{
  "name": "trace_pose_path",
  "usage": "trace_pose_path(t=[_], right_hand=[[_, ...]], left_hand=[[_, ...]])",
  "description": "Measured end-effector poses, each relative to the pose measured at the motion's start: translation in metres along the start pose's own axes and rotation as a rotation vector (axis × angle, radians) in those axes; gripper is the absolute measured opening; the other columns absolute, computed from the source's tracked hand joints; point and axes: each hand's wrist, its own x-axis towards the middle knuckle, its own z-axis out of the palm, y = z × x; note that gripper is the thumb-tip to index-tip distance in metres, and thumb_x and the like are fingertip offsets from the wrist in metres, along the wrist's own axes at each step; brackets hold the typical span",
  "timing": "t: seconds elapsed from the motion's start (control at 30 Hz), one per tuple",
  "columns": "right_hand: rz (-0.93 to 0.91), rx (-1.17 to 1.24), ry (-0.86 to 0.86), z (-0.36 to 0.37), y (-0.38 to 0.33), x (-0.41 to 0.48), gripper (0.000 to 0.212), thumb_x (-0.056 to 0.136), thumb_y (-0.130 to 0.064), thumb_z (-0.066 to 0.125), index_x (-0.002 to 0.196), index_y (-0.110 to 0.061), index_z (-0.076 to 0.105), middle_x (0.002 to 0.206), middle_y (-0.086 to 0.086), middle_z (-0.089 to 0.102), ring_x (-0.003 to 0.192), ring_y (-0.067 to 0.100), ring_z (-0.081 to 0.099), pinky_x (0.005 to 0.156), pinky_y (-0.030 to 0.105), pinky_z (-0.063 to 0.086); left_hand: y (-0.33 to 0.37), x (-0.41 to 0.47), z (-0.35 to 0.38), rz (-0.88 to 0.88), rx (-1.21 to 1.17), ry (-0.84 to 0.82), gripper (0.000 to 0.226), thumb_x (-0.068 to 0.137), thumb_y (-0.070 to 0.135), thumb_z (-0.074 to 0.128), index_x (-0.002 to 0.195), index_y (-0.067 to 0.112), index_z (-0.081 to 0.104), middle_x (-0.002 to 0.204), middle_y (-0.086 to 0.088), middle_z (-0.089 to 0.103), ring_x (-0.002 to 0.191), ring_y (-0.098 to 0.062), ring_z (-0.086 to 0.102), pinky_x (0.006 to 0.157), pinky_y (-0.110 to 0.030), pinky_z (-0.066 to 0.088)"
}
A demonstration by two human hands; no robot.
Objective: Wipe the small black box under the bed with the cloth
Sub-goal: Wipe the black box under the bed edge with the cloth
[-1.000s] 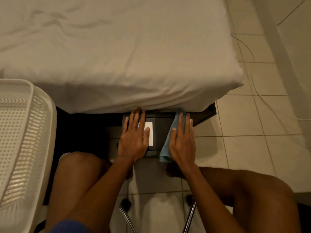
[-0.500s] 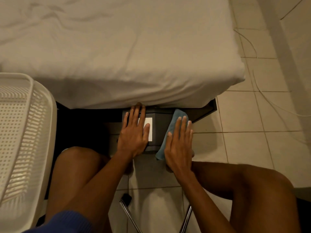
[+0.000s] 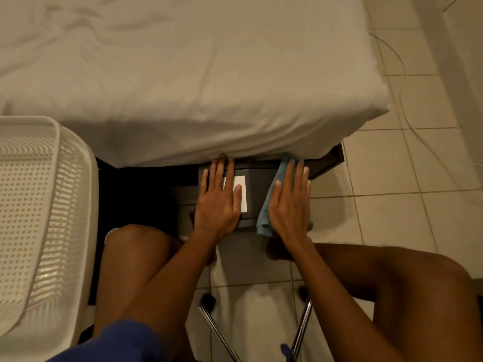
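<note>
A white slotted basket [image 3: 39, 205] stands at the left, beside the bed [image 3: 183, 74]. The small black box [image 3: 254, 194] sits on the tiled floor [image 3: 392, 218], partly tucked under the bed's front edge near its right corner. The left hand [image 3: 218, 199] lies flat and spread on the box's top, covering part of a white label [image 3: 241, 190]. The right hand [image 3: 290, 205], fingers straight and wide, presses a blue cloth [image 3: 269, 205] flat against the right side of the box.
</note>
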Motion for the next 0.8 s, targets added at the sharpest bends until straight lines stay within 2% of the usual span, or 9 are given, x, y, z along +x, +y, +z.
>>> trace_pose_path(t=[0.07,0.23,0.4,0.53,0.6,0.7,0.8], right_hand=[[0.018,0.010,0.029,-0.002,-0.004,0.001,0.061,0.106,-0.036,0.022,0.159,-0.009,0.009,0.167,0.013,0.008,0.155,0.028,0.004,0.126,0.045,0.008],[-0.117,-0.053,0.017,0.003,0.001,-0.033,0.063,0.104,-0.037,0.023,0.159,-0.008,0.011,0.167,0.013,0.007,0.155,0.026,0.003,0.126,0.045,0.007],[-0.049,-0.047,0.031,0.000,-0.007,0.006,0.060,0.106,-0.034,0.022,0.159,-0.009,0.009,0.167,0.013,0.010,0.155,0.027,0.002,0.126,0.046,0.008],[-0.122,-0.078,0.028,0.006,-0.009,-0.031,0.062,0.105,-0.036,0.024,0.159,-0.008,0.010,0.167,0.013,0.006,0.155,0.026,0.002,0.126,0.043,0.007],[-0.148,-0.052,0.006,0.002,-0.005,-0.014,0.062,0.105,-0.035,0.028,0.159,-0.010,0.009,0.167,0.012,0.006,0.155,0.025,0.002,0.126,0.045,0.009],[-0.063,-0.002,0.000,-0.001,-0.011,0.010,0.060,0.106,-0.034,0.026,0.159,-0.010,0.010,0.167,0.012,0.009,0.155,0.026,0.003,0.126,0.047,0.010],[-0.075,-0.125,0.038,0.006,-0.018,-0.020,0.061,0.106,-0.036,0.019,0.158,-0.005,0.011,0.167,0.015,0.008,0.155,0.028,0.004,0.126,0.045,0.009]], left_hand=[[-0.001,0.000,-0.001,-0.001,0.000,-0.003,0.061,0.104,0.037,0.023,0.157,0.014,0.005,0.166,-0.009,0.002,0.153,-0.021,0.001,0.125,-0.042,0.005],[-0.001,0.001,-0.001,0.011,-0.005,-0.004,0.062,0.103,0.037,0.022,0.157,0.013,0.003,0.166,-0.010,0.002,0.153,-0.023,0.002,0.124,-0.044,0.006],[-0.001,0.001,0.001,0.008,-0.008,0.005,0.061,0.103,0.037,0.021,0.157,0.013,0.004,0.166,-0.010,0.003,0.153,-0.023,0.002,0.124,-0.043,0.004],[-0.003,0.000,-0.001,0.011,-0.014,-0.002,0.062,0.103,0.036,0.021,0.157,0.014,0.002,0.166,-0.009,0.001,0.153,-0.021,-0.001,0.124,-0.042,0.003],[-0.001,0.003,-0.001,0.016,-0.022,-0.011,0.062,0.103,0.037,0.020,0.157,0.014,0.002,0.166,-0.010,0.000,0.153,-0.022,-0.002,0.125,-0.042,0.002],[-0.002,0.003,0.000,0.024,-0.016,-0.008,0.062,0.103,0.036,0.020,0.157,0.013,0.001,0.166,-0.010,0.000,0.153,-0.023,-0.001,0.125,-0.043,0.005],[-0.005,0.002,-0.002,0.018,-0.016,-0.020,0.062,0.104,0.037,0.020,0.157,0.014,0.000,0.165,-0.011,0.002,0.153,-0.024,0.002,0.125,-0.043,0.003]])
